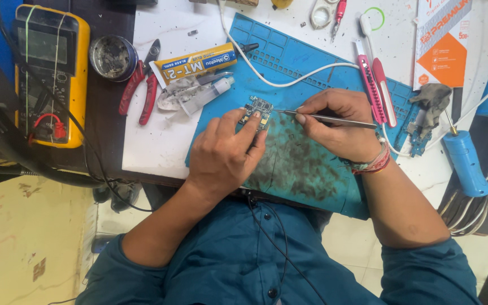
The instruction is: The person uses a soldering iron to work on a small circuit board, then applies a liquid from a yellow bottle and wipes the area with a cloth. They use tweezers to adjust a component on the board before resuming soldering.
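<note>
My left hand (224, 152) rests on the blue work mat (306, 164) and pins a small circuit board (257, 109) under its fingertips. In my right hand (334, 121) I grip thin metal tweezers (334, 118), whose tip points left and reaches the board's right edge. A red thread band circles my right wrist. Both forearms come up from the bottom in dark teal sleeves.
A yellow multimeter (49, 68), a round tin (112, 56), red pliers (142, 85), a yellow glue tube (196, 63) and a syringe (207, 93) lie left of the mat. Pink cutters (377, 87), a white cable (289, 79), another small board (416, 133) and a blue-handled tool (465, 161) lie right.
</note>
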